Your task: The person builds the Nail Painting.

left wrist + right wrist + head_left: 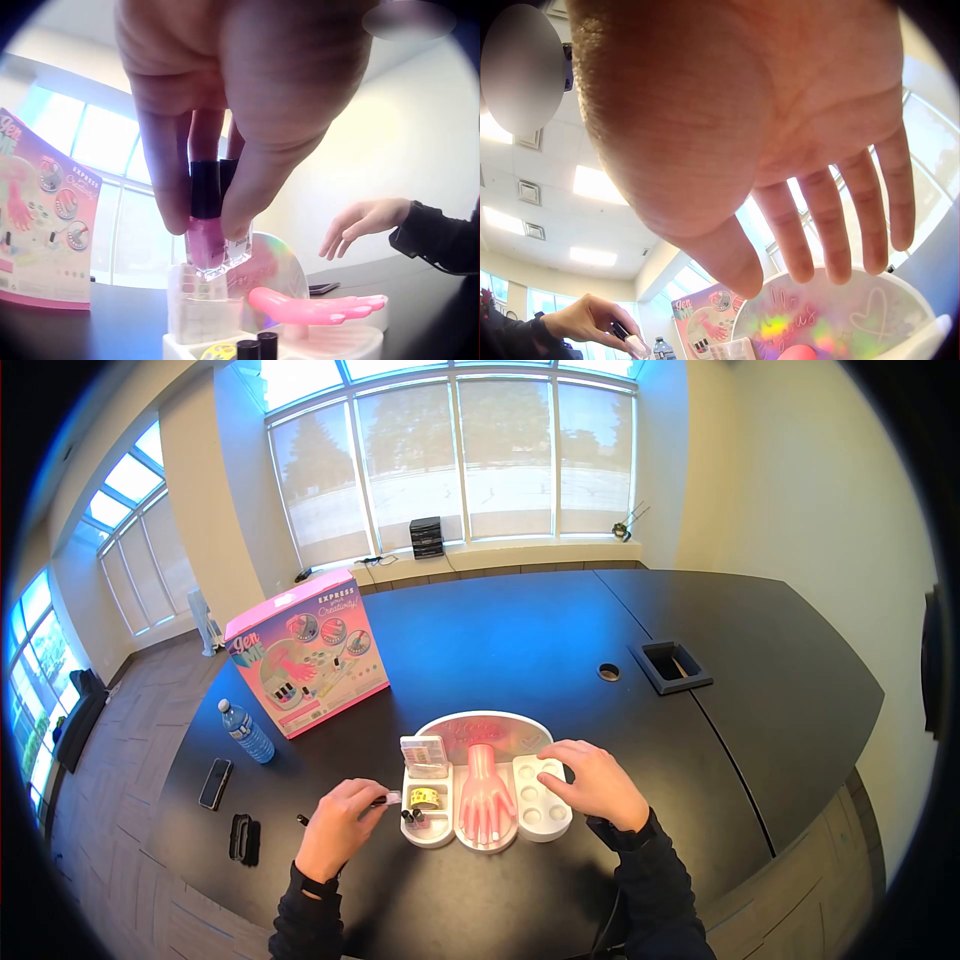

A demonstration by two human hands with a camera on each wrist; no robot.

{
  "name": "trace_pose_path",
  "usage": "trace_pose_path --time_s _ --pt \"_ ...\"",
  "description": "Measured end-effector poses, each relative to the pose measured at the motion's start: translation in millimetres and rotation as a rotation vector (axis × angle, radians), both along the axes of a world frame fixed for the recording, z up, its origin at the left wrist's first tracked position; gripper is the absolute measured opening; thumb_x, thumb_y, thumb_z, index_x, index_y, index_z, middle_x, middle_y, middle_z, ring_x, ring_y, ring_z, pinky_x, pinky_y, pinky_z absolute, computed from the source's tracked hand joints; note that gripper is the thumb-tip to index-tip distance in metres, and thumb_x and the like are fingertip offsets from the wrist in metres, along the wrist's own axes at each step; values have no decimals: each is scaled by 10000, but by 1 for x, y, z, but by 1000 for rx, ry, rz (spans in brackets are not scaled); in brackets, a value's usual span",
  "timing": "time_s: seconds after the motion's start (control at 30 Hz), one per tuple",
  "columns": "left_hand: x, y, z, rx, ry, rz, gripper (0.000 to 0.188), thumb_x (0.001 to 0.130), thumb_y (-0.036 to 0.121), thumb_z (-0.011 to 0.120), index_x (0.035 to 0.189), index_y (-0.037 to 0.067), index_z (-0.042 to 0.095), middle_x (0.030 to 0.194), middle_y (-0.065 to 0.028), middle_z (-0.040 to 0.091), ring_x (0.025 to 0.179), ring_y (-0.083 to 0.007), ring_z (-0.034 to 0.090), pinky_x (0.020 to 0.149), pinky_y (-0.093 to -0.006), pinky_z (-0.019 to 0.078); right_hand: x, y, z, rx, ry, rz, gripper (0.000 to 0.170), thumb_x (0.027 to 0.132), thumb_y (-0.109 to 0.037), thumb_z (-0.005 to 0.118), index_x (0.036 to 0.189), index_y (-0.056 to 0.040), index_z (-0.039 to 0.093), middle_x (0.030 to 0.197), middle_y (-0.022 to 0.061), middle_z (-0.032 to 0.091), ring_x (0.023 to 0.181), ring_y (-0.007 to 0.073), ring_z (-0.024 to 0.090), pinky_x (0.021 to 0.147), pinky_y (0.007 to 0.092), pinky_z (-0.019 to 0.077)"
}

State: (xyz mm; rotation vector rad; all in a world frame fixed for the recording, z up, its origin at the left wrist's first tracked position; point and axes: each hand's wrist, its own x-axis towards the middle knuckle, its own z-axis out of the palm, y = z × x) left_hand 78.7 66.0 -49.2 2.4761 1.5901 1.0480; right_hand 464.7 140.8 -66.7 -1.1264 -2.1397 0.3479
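Observation:
My left hand (340, 825) pinches two small nail polish bottles by their black caps, left of a white manicure stand (432, 842). One bottle holds pink polish (207, 238); the other, a clear-looking bottle (241, 249), is partly behind my thumb. On the stand, a pink model hand (486, 802) lies palm down with white nail tips. Black-capped bottles (267, 346), a yellow roll (424, 798) and an upright clear case (424, 758) sit in its left section. My right hand (597, 785) holds nothing, fingers spread over the right section's round wells (531, 811).
A pink product box (310, 655) stands behind to the left. Nearer are a water bottle (246, 731), a phone (215, 783) and a black item (240, 838). A shiny panel (520, 736) rises at the stand's back. The dark table (680, 760) has a square opening (672, 665).

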Motion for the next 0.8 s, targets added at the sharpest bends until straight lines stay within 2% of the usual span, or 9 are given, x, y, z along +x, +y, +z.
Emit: trace_pose_path --time_s 0.27,0.67,0.8 --pt "30 8 -8 -116 -1 -162 233 917 82 814 1143 45 771 1142 -126 776 1065 -345 732 914 -450 610 1 2 -2 -2 -3 2 330 984 -284 780 1208 -42 771 1220 171 778 1144 391 725 991 478 581" --pt "45 23 -30 -197 70 -252 126 963 63 718 1083 24 726 1085 -150 732 1037 -385 707 902 -479 592 3 2 -2 8 -1 1 333 988 -284 773 1217 -42 767 1244 173 775 1161 391 722 1003 481 579" --pt "43 29 -39 -187 95 -239 188 937 76 792 1119 33 774 1067 -155 753 1015 -380 725 891 -474 596 3 2 -3 6 -9 2 334 987 -281 773 1218 -40 767 1246 173 775 1166 389 721 1005 480 579"
